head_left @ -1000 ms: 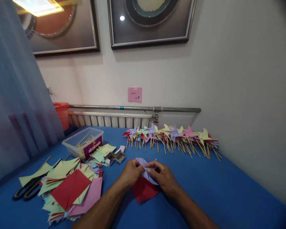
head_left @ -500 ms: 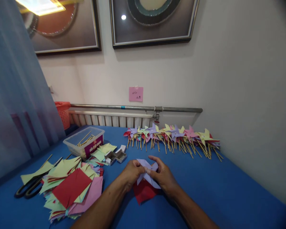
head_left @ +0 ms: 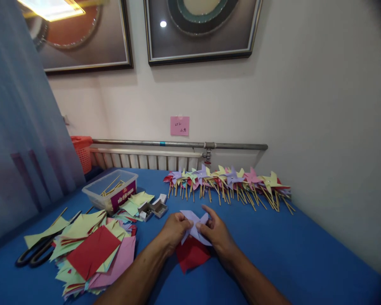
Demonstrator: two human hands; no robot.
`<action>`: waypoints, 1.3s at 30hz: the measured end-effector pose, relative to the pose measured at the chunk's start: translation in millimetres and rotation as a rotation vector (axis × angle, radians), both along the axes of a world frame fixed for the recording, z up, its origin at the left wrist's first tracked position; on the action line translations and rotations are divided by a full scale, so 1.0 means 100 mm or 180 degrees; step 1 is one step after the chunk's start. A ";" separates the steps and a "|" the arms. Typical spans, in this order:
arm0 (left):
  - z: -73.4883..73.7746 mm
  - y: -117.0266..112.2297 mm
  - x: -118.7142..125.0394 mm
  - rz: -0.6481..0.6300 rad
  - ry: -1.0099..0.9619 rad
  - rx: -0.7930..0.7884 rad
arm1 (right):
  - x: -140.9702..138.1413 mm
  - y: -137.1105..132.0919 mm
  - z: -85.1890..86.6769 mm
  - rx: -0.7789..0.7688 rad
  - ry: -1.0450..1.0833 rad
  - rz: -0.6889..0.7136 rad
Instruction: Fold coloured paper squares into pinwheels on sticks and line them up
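A lavender paper pinwheel (head_left: 195, 228) is held up between both hands, its corners folded in toward the middle. My left hand (head_left: 174, 231) pinches its left side, thumb on the front near the centre. On the right side my right hand (head_left: 217, 233) grips it with the thumb near the centre and the index finger raised behind. Under the pinwheel a red paper sheet (head_left: 192, 255) lies on the blue table (head_left: 266, 254). Further left, a pile of coloured paper squares (head_left: 93, 250) with slit corners is topped by a red one.
Black-handled scissors (head_left: 40, 252) lie left of the pile. A clear plastic box (head_left: 92, 192) holds wooden sticks. Small open boxes (head_left: 158, 208) sit beside it. Finished pinwheels (head_left: 233, 178) on sticks line the table's back, before a metal pipe (head_left: 241, 146).
The thumbs have shifted slightly apart on the pinwheel, and its folded blades lie flatter around the centre. The whole view has moved a little.
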State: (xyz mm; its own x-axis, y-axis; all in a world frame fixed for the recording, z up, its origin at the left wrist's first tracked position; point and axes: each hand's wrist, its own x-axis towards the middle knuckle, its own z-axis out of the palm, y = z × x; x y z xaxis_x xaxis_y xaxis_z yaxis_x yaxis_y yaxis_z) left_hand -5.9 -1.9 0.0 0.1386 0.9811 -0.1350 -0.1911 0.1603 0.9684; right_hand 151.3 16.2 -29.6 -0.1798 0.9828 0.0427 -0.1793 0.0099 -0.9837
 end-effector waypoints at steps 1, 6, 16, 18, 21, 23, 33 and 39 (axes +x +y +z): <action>0.00 0.01 0.00 0.0099 0.0037 -0.0007 | -0.01 0.01 -0.02 -0.0082 0.0186 -0.0048; 0.00 0.02 0.00 0.0446 0.0229 0.0118 | -0.03 -0.05 0.02 -0.0325 0.0418 0.0111; -0.09 0.05 0.04 0.0328 0.0209 0.0181 | -0.05 -0.15 0.09 -0.0174 -0.0056 -0.0042; -0.08 0.04 0.04 0.0329 0.0220 0.0166 | -0.06 -0.15 0.06 -0.0129 -0.0131 -0.0123; -0.07 0.03 0.04 0.0333 0.0259 0.0135 | -0.07 -0.13 0.01 -0.0125 -0.0150 -0.0210; -0.07 0.03 0.04 0.0355 0.0301 0.0121 | -0.08 -0.12 0.00 -0.0134 -0.0144 -0.0251; 0.05 -0.03 0.03 0.0332 0.0117 0.0015 | -0.07 -0.11 0.01 -0.0098 -0.0101 -0.0292; 0.00 0.01 0.01 0.0302 0.0139 0.0092 | -0.07 -0.14 0.07 -0.0156 -0.0065 -0.0287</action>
